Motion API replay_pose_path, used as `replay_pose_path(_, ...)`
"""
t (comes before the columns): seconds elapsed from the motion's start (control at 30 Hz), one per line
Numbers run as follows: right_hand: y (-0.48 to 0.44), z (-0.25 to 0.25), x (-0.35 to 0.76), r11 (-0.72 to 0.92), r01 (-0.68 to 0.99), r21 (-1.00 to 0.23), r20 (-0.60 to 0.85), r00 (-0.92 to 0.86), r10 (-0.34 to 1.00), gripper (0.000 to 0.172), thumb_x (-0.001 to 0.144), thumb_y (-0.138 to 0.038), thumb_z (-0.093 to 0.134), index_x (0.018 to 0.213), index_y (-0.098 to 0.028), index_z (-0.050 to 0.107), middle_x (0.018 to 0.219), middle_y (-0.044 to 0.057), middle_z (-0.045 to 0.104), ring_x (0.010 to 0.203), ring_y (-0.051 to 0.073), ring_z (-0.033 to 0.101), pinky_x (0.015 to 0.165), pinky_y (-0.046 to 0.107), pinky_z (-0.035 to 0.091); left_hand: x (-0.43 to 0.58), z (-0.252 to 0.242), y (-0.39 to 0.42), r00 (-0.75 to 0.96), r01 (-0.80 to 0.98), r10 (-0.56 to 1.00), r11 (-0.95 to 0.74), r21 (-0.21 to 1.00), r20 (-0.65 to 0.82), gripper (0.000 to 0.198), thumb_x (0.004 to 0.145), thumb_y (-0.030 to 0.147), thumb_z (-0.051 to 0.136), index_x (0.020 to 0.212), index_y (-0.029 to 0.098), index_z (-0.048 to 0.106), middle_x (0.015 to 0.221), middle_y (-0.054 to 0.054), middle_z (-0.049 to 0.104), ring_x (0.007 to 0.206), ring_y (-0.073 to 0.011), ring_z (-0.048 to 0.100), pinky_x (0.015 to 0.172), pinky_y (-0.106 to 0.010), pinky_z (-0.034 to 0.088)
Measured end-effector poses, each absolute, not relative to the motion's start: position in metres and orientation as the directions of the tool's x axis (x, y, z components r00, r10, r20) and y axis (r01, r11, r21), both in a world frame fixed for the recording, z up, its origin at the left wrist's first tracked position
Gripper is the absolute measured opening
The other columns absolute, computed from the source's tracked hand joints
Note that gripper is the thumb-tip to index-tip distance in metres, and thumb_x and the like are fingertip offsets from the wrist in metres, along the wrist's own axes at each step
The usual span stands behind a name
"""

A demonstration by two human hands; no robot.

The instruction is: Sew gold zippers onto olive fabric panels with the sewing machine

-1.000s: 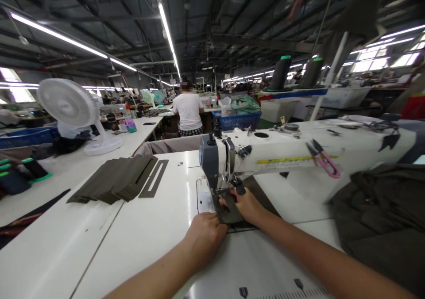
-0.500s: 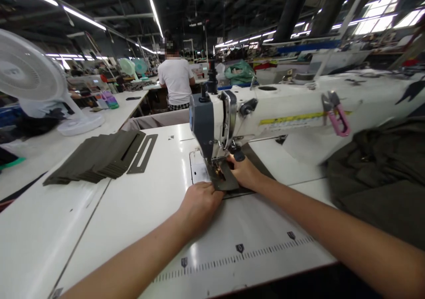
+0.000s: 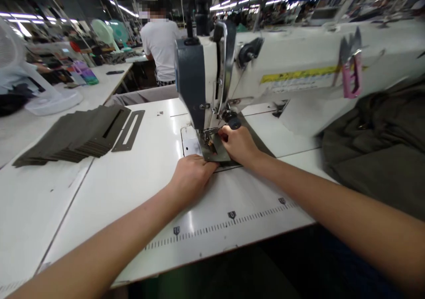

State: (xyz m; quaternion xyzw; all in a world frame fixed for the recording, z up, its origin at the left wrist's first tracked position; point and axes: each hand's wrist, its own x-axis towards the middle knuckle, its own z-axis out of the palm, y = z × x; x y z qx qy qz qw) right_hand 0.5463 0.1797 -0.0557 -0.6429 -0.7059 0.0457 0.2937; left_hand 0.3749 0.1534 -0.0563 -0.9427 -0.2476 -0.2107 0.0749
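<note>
A dark olive fabric piece lies under the presser foot of a sewing machine. At its near left corner my left hand is closed on the edge, knuckles up and low on the table. Just right of the needle area, my right hand pinches the same fabric with bent fingers; its fingertips are partly hidden. More olive fabric extends beneath the right wrist.
A fanned stack of olive fabric panels lies on the left, beside a slotted panel. Pink-handled snips hang on the machine arm. Bunched olive fabric fills the right. Beyond stand a white fan and a person in white.
The view has tilted down and come closer to the machine. Both hands stay at the fabric near the needle; the right fingers look more bent in at the fabric.
</note>
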Motion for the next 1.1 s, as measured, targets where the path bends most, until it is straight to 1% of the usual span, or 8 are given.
replay_pose_path(0.23,0.187,-0.055,0.552,0.248,0.79,-0.561,0.318,-0.071,0.945,0.008,0.071,-0.013,0.058,0.073,-0.009,0.065,0.063,0.001,0.063,0.06,0.012,0.057,0.055,0.019,0.037,0.376,-0.057,0.152,0.777,0.516,0.462,-0.857,-0.012,0.427,0.022,0.081,0.013,0.041,0.079,0.015,0.063,0.064,-0.003,0.063,0.057,-0.0173,0.058,0.054,-0.029,0.045)
replay_pose_path(0.33,0.184,-0.056,0.549,0.271,0.803,-0.53,0.378,-0.062,0.924,0.01,0.072,-0.014,0.057,0.073,-0.009,0.065,0.065,0.002,0.063,0.06,0.012,0.058,0.056,0.02,0.038,0.375,-0.056,0.152,0.781,0.522,0.47,-0.853,-0.017,0.41,0.022,0.079,0.012,0.041,0.077,0.015,0.063,0.063,-0.003,0.063,0.057,-0.017,0.057,0.053,-0.029,0.044)
replay_pose_path(0.47,0.181,-0.059,0.545,0.294,0.854,-0.429,0.456,-0.076,0.887,0.014,0.076,-0.02,0.055,0.073,-0.011,0.065,0.066,0.004,0.064,0.061,0.014,0.059,0.057,0.021,0.039,0.375,-0.057,0.151,0.791,0.516,0.459,-0.856,-0.038,0.405,0.023,0.078,0.012,0.041,0.08,0.015,0.064,0.063,-0.003,0.063,0.057,-0.0163,0.057,0.053,-0.027,0.043)
replay_pose_path(0.67,0.185,-0.059,0.54,0.117,0.951,-0.287,0.417,0.014,0.909,0.021,0.079,-0.027,0.051,0.077,-0.011,0.066,0.068,0.008,0.065,0.067,0.02,0.061,0.059,0.025,0.041,0.375,-0.058,0.153,0.792,0.505,0.433,-0.861,-0.063,0.429,0.025,0.08,0.012,0.04,0.078,0.015,0.065,0.062,-0.003,0.063,0.056,-0.0163,0.056,0.052,-0.027,0.042)
replay_pose_path(0.77,0.186,-0.059,0.536,0.028,0.956,-0.291,0.393,0.093,0.915,0.023,0.079,-0.029,0.05,0.081,-0.013,0.066,0.074,0.008,0.067,0.072,0.021,0.062,0.061,0.026,0.042,0.375,-0.059,0.154,0.795,0.498,0.424,-0.864,-0.069,0.434,0.024,0.079,0.012,0.041,0.078,0.016,0.064,0.061,-0.003,0.063,0.055,-0.0157,0.055,0.052,-0.026,0.042)
replay_pose_path(0.87,0.187,-0.059,0.534,-0.041,0.935,-0.352,0.326,0.164,0.931,0.024,0.079,-0.032,0.051,0.087,-0.015,0.066,0.083,0.009,0.067,0.077,0.021,0.062,0.062,0.025,0.043,0.376,-0.059,0.153,0.797,0.508,0.434,-0.858,-0.079,0.419,0.021,0.078,0.013,0.044,0.079,0.016,0.065,0.061,-0.003,0.064,0.054,-0.016,0.055,0.051,-0.027,0.041)
replay_pose_path(0.97,0.188,-0.058,0.538,-0.039,0.922,-0.385,0.253,0.146,0.956,0.023,0.079,-0.032,0.052,0.086,-0.017,0.068,0.081,0.006,0.068,0.076,0.019,0.062,0.06,0.023,0.043,0.376,-0.057,0.152,0.798,0.525,0.453,-0.847,-0.088,0.399,0.021,0.078,0.012,0.044,0.079,0.016,0.065,0.061,-0.003,0.064,0.053,-0.0167,0.055,0.051,-0.028,0.042)
replay_pose_path(1.1,0.188,-0.057,0.541,0.025,0.934,-0.357,0.262,0.074,0.962,0.018,0.078,-0.029,0.054,0.084,-0.021,0.069,0.078,0.002,0.069,0.073,0.016,0.062,0.059,0.02,0.042,0.375,-0.054,0.15,0.797,0.53,0.466,-0.845,-0.075,0.385,0.022,0.078,0.011,0.043,0.078,0.016,0.064,0.063,-0.003,0.064,0.055,-0.0172,0.056,0.053,-0.029,0.044)
